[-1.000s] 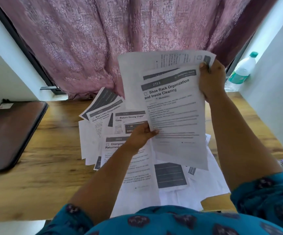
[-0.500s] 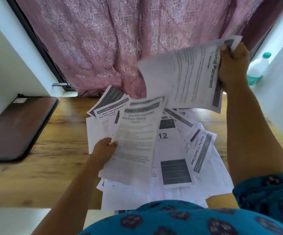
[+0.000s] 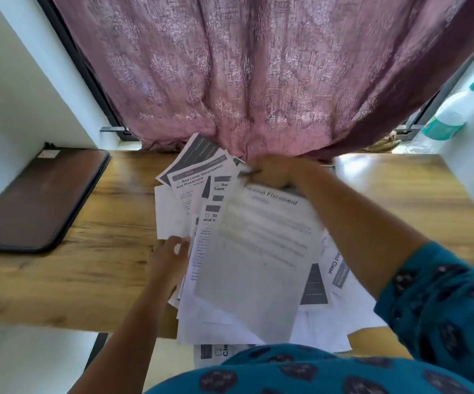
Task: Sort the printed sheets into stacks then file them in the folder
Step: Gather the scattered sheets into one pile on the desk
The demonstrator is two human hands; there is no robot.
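Brown folder [image 3: 40,197] flat at desk's [image 3: 102,268] left edge. Left hand [image 3: 170,258], forearm reaching from near edge, fingers curled on the left side of the sheet pile [image 3: 258,322] mid-desk. Right hand [image 3: 275,173], arm stretched toward far edge, pinches top of a blurred top sheet [image 3: 258,251].

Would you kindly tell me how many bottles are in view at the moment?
1. The bottle, white with a teal cap, stands at the far right by the window, beyond the curtain's edge. Others may be hidden behind the curtain.
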